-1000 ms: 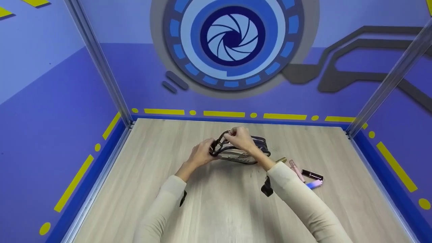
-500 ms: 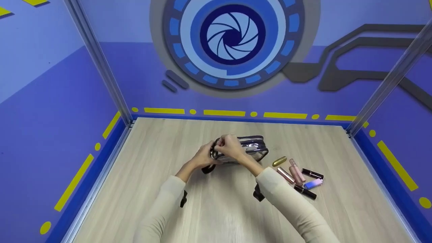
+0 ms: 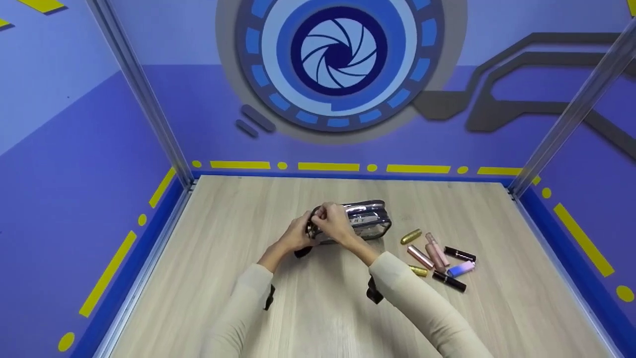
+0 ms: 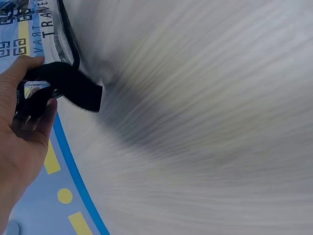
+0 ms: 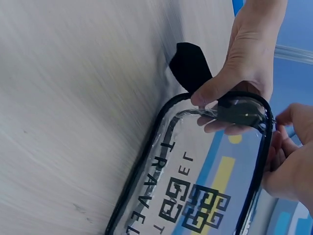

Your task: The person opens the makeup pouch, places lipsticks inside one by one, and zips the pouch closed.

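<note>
A clear travel pouch [image 3: 370, 220] with black edging and printed letters sits on the wooden table, seen close in the right wrist view. My left hand [image 3: 297, 233] grips its left end, thumb on one side and fingers on the other. From that end hangs a black strap [image 4: 73, 85], partly within the same hand. My right hand [image 3: 334, 222], fingers curled, pinches at the zipper along the pouch's upper left corner. The small zipper pull [image 5: 274, 122] is mostly hidden by the fingertips. Inside the clear walls I make out no loose items.
Right of the pouch lie several cosmetic tubes: a gold one [image 3: 411, 236], a rose-gold one [image 3: 420, 257], a pink lip gloss [image 3: 437, 249], a black one [image 3: 449, 281] and a blue-purple one [image 3: 461, 269]. Printed panels wall the table's back and sides.
My right hand has moved left and down along the pouch's top to its left end. The pouch's raised left rim has come down. My right forearm has uncovered more tubes.
</note>
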A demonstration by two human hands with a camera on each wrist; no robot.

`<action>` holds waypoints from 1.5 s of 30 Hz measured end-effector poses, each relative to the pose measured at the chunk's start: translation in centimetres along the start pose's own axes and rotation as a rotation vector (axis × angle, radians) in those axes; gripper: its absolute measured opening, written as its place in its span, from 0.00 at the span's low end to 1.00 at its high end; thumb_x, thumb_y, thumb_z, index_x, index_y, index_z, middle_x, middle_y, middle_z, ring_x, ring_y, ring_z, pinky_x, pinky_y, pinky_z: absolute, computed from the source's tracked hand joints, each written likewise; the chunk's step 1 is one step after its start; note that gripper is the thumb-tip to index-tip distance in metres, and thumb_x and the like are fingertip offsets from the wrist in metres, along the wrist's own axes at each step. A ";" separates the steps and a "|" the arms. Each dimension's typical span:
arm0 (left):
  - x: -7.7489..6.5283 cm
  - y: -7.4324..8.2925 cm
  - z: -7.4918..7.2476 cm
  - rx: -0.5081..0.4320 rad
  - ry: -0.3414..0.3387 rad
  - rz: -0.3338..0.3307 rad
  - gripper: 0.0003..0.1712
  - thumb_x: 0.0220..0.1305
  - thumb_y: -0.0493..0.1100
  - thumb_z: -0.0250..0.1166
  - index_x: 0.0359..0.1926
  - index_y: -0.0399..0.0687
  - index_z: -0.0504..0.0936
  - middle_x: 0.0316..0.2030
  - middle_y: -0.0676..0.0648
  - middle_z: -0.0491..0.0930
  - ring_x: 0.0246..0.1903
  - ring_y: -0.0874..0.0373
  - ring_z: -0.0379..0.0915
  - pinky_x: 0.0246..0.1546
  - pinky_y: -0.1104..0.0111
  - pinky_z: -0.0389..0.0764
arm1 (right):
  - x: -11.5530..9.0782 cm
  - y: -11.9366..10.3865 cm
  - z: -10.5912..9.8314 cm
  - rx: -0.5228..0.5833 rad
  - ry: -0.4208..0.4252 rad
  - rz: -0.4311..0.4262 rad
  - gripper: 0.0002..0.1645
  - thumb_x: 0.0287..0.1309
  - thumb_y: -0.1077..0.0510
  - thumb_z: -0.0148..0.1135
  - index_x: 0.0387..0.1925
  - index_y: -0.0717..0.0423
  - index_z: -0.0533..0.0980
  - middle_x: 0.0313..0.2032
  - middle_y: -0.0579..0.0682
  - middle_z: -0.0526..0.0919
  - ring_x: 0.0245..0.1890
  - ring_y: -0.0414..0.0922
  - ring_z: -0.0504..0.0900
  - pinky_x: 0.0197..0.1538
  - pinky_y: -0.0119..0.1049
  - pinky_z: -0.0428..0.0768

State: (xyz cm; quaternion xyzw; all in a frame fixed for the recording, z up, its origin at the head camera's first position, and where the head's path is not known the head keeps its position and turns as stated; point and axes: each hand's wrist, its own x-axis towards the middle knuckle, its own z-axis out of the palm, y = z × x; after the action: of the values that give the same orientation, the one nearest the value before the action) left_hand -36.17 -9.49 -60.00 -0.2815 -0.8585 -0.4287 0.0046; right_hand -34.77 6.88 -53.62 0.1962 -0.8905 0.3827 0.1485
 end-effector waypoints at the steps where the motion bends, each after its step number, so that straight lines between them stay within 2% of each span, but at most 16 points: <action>1: 0.1 0.0 -0.1 0.011 0.002 0.005 0.37 0.48 0.29 0.75 0.60 0.34 0.71 0.56 0.33 0.80 0.59 0.39 0.77 0.64 0.46 0.76 | 0.0 -0.1 -0.1 0.007 0.017 0.018 0.04 0.51 0.67 0.67 0.24 0.63 0.80 0.22 0.54 0.83 0.23 0.38 0.73 0.28 0.28 0.74; 6: 0.6 0.1 -0.4 0.029 -0.005 -0.003 0.35 0.49 0.30 0.73 0.59 0.36 0.71 0.56 0.34 0.81 0.58 0.41 0.78 0.62 0.47 0.77 | 0.1 -0.2 -0.5 -0.043 0.093 0.064 0.06 0.50 0.63 0.66 0.22 0.59 0.79 0.22 0.52 0.83 0.23 0.41 0.76 0.29 0.34 0.78; 11: 0.8 0.1 -0.4 0.032 -0.005 0.012 0.32 0.49 0.28 0.72 0.57 0.36 0.72 0.53 0.35 0.81 0.56 0.42 0.79 0.60 0.48 0.79 | 0.0 0.0 -0.6 -0.127 0.126 0.026 0.06 0.50 0.62 0.66 0.21 0.57 0.79 0.23 0.52 0.83 0.25 0.45 0.80 0.31 0.41 0.82; 14: 0.6 0.1 -0.3 0.032 -0.010 0.013 0.32 0.50 0.31 0.74 0.56 0.35 0.72 0.54 0.34 0.81 0.57 0.42 0.79 0.60 0.48 0.79 | -0.1 0.2 -0.6 -0.142 0.100 -0.005 0.06 0.51 0.63 0.66 0.22 0.58 0.79 0.23 0.52 0.83 0.24 0.45 0.80 0.31 0.40 0.83; 18: 0.3 0.3 -0.2 0.021 -0.029 -0.012 0.38 0.53 0.39 0.77 0.62 0.35 0.70 0.58 0.34 0.79 0.60 0.41 0.77 0.63 0.48 0.77 | -0.1 0.2 -0.8 -0.155 0.031 -0.025 0.06 0.51 0.63 0.67 0.21 0.58 0.79 0.23 0.52 0.83 0.24 0.43 0.78 0.31 0.40 0.82; 21: 0.4 0.3 -0.1 0.026 0.001 0.015 0.41 0.53 0.44 0.77 0.65 0.36 0.69 0.59 0.34 0.79 0.60 0.40 0.77 0.63 0.48 0.78 | 0.0 0.0 -1.0 -0.154 0.000 -0.028 0.07 0.51 0.63 0.68 0.21 0.59 0.79 0.23 0.53 0.83 0.25 0.46 0.79 0.33 0.43 0.83; 23: 0.5 0.4 -0.1 0.022 0.020 0.023 0.41 0.54 0.45 0.78 0.65 0.38 0.69 0.58 0.35 0.79 0.60 0.41 0.77 0.62 0.48 0.78 | 0.0 0.1 -1.0 -0.142 0.008 -0.026 0.08 0.53 0.63 0.67 0.21 0.60 0.78 0.23 0.54 0.83 0.25 0.46 0.78 0.32 0.44 0.83; 25: 0.5 0.5 0.0 0.027 0.035 0.033 0.39 0.52 0.43 0.77 0.63 0.39 0.70 0.57 0.36 0.80 0.59 0.41 0.78 0.61 0.47 0.78 | 0.0 0.1 -1.0 -0.095 0.030 0.014 0.08 0.54 0.63 0.65 0.21 0.60 0.78 0.23 0.53 0.82 0.25 0.44 0.77 0.31 0.41 0.81; 30: 0.5 0.6 0.0 0.024 0.021 -0.027 0.38 0.51 0.37 0.77 0.62 0.41 0.69 0.56 0.37 0.80 0.59 0.41 0.77 0.62 0.47 0.77 | 0.0 0.5 -0.9 0.070 0.107 0.160 0.07 0.53 0.63 0.62 0.22 0.59 0.78 0.20 0.49 0.79 0.22 0.39 0.71 0.29 0.30 0.71; 32: 0.5 0.6 0.0 0.023 0.010 -0.044 0.38 0.51 0.36 0.77 0.62 0.41 0.68 0.56 0.37 0.79 0.59 0.41 0.76 0.63 0.47 0.76 | -0.1 0.5 -1.1 0.100 0.116 0.184 0.06 0.53 0.63 0.62 0.22 0.59 0.79 0.20 0.48 0.79 0.22 0.38 0.70 0.28 0.29 0.69; 35: 0.5 0.6 -0.2 0.035 -0.007 -0.069 0.37 0.53 0.35 0.76 0.62 0.42 0.68 0.56 0.37 0.79 0.59 0.42 0.76 0.63 0.48 0.76 | -0.1 0.6 -1.6 0.059 0.117 0.162 0.07 0.54 0.61 0.64 0.22 0.58 0.79 0.20 0.48 0.79 0.22 0.38 0.71 0.28 0.29 0.70; 39: 0.4 0.7 -0.7 0.062 -0.006 -0.093 0.36 0.52 0.31 0.75 0.61 0.42 0.68 0.56 0.36 0.80 0.58 0.43 0.77 0.63 0.49 0.77 | -0.3 1.1 -2.4 -0.064 0.102 0.089 0.08 0.53 0.61 0.67 0.22 0.58 0.78 0.22 0.49 0.80 0.23 0.39 0.73 0.28 0.33 0.75; 42: 0.3 0.7 -0.9 0.062 0.002 -0.089 0.37 0.51 0.30 0.75 0.61 0.41 0.68 0.57 0.35 0.79 0.60 0.42 0.76 0.64 0.49 0.76 | -0.4 1.6 -3.0 -0.142 0.099 0.049 0.07 0.52 0.62 0.67 0.22 0.58 0.78 0.22 0.51 0.81 0.23 0.41 0.75 0.29 0.38 0.79; 45: 0.2 0.5 -0.9 0.058 0.006 -0.077 0.39 0.49 0.29 0.75 0.61 0.40 0.68 0.56 0.35 0.80 0.59 0.41 0.77 0.65 0.48 0.76 | -0.6 2.0 -3.6 -0.187 0.098 0.056 0.08 0.52 0.61 0.68 0.22 0.58 0.78 0.22 0.51 0.82 0.22 0.42 0.75 0.29 0.40 0.79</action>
State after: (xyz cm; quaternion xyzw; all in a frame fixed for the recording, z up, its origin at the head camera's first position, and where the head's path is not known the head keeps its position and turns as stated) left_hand -36.27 -9.81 -59.05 -0.2466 -0.8808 -0.4043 -0.0010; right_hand -34.76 10.91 -52.73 0.1374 -0.9192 0.3109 0.1990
